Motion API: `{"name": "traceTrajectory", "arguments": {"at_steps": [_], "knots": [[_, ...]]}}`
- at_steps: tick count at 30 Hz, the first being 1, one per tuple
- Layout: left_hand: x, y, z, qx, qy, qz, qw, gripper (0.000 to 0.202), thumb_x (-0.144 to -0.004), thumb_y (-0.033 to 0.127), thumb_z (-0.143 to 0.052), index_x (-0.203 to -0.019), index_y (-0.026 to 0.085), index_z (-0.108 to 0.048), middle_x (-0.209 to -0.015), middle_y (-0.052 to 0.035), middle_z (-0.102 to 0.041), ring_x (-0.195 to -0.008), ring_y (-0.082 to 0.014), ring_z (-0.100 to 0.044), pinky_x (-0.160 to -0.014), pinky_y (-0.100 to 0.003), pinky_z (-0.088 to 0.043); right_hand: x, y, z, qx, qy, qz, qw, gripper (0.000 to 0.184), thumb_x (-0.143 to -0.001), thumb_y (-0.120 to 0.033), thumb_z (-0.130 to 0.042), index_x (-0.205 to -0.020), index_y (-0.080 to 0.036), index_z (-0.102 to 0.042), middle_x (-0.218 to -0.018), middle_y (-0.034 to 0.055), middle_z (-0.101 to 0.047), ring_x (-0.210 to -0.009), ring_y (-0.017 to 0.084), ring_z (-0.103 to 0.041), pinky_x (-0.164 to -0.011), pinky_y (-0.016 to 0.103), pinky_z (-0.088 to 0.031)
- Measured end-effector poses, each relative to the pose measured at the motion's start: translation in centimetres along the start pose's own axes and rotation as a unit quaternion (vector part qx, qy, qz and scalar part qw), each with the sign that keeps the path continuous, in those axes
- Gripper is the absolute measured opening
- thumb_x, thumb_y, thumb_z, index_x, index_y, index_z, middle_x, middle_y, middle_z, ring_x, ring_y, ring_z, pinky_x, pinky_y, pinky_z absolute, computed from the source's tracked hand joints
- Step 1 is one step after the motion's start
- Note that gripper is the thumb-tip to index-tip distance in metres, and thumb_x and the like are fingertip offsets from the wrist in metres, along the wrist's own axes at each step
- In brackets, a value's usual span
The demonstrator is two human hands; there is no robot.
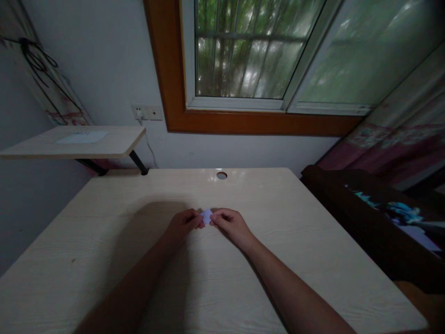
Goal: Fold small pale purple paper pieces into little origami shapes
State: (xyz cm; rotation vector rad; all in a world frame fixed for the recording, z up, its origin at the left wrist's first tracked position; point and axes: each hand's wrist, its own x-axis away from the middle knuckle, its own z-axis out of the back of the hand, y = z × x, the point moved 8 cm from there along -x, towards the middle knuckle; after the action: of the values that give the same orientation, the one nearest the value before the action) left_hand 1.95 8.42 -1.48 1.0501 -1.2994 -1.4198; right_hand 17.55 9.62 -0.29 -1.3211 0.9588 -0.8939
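Between my two hands is a small piece of pale purple paper (206,216), held over the middle of the desk (222,287). Its shape looks folded, though it is too small to make out the creases. My left hand (182,223) pinches its left side between thumb and fingers. On the opposite side, my right hand (232,223) grips the paper the same way, thumb in front. The fingertips cover both ends of the paper.
A raised shelf (128,149) on black legs stands at the desk's back left, with a white sheet (82,137) on it. A round cable hole (221,175) lies near the back edge. Beyond the right edge is a dark brown piece of furniture (347,218) with cloth on it.
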Motion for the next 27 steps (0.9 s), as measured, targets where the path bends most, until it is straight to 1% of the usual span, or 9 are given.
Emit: {"name": "traceTrajectory", "arguments": {"at_steps": [15,22,27], "knots": [[-0.05,0.21,0.12,-0.015,0.018,0.000,1.000,0.026,-0.082,0.039,-0.062,-0.073,0.015,-0.066,-0.069,-0.0024,-0.070,-0.064,-0.0139,-0.060,-0.065,-0.025,-0.045,-0.05,0.32,0.11,0.002,-0.001,-0.004,1.000,0.024,-0.081,-0.040,-0.068,-0.079,-0.016,-0.071,-0.074,0.0039,-0.070,-0.066,0.014,-0.057,-0.064,0.026,-0.041],[-0.08,0.61,0.52,-0.038,0.041,-0.017,0.998,0.025,-0.084,0.038,-0.060,-0.074,0.016,-0.066,-0.070,-0.0018,-0.068,-0.064,-0.0129,-0.058,-0.064,-0.025,-0.045,-0.07,0.67,0.04,0.036,-0.007,0.012,0.999,0.025,-0.084,-0.041,-0.065,-0.082,-0.017,-0.070,-0.076,0.0034,-0.069,-0.068,0.014,-0.058,-0.065,0.026,-0.043],[-0.15,0.43,0.88,-0.041,0.060,-0.014,0.997,0.020,-0.081,0.036,-0.062,-0.077,0.016,-0.065,-0.070,-0.0006,-0.066,-0.062,-0.0126,-0.058,-0.062,-0.025,-0.047,-0.10,0.68,-0.22,0.092,-0.021,0.031,0.995,0.026,-0.087,-0.041,-0.061,-0.084,-0.017,-0.071,-0.078,0.0038,-0.070,-0.069,0.014,-0.059,-0.067,0.025,-0.044]]}}
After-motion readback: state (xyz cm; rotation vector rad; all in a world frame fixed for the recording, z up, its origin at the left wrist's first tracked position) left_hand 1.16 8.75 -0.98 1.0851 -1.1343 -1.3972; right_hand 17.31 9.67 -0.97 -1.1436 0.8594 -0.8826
